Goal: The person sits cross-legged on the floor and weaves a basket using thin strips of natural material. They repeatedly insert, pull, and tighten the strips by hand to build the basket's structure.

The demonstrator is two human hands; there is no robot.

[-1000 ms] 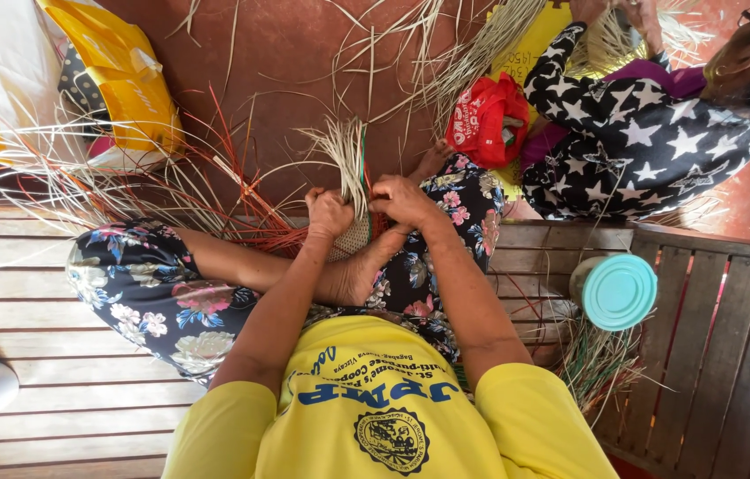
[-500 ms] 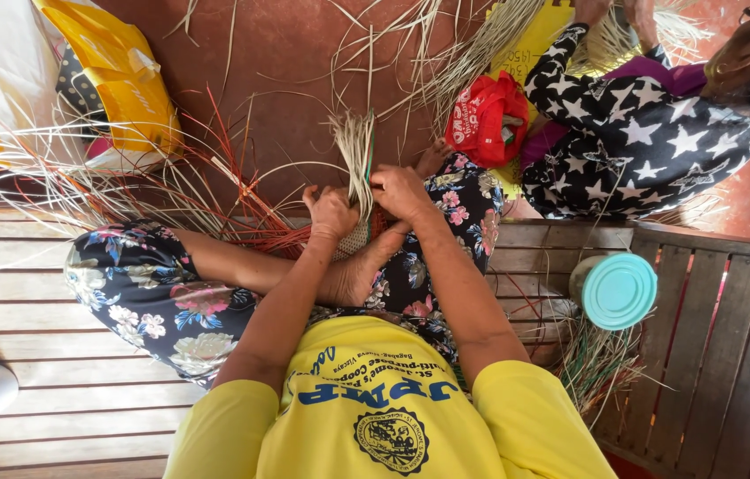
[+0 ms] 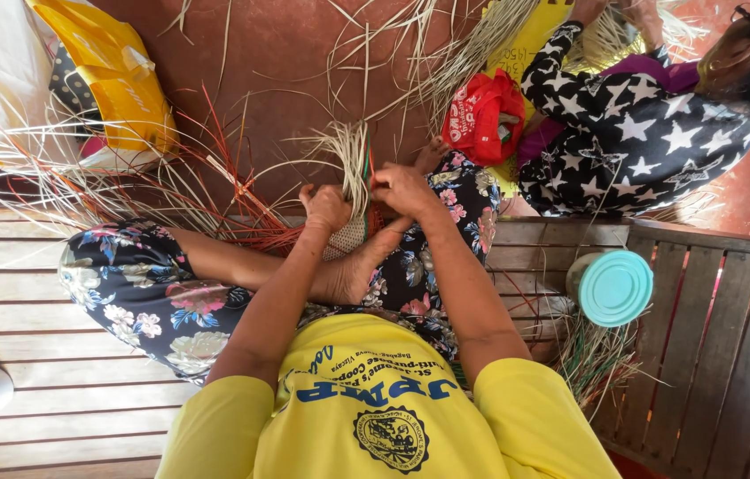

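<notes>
Both hands up front, working the same piece: left hand [image 3: 326, 206] fisted tight on the base of the straw bundle [image 3: 353, 164], right hand [image 3: 403, 188] pinched shut on strands at its other side, green and red strips running between them. Small woven piece [image 3: 348, 238] sits just below the grip, pressed against the bare foot [image 3: 353, 270] — looks like the foot pins it so both hands are free to pull strands taut. Loose ends fan upward, away from the body, out of the weave. Person sits cross-legged on a slatted wooden floor [image 3: 29, 310], floral trousers. Around: red and pale straw strips [image 3: 215, 200] scattered to the left, yellow bag [image 3: 118, 84] beyond them, red bag [image 3: 481, 115] just past the right hand, teal lid [image 3: 614, 286] on a container by the right elbow with more straw beside it. Second person in a star-print top [image 3: 632, 142] sits close on the right, own hands in a separate pile. Nothing between the hands and the bundle.
</notes>
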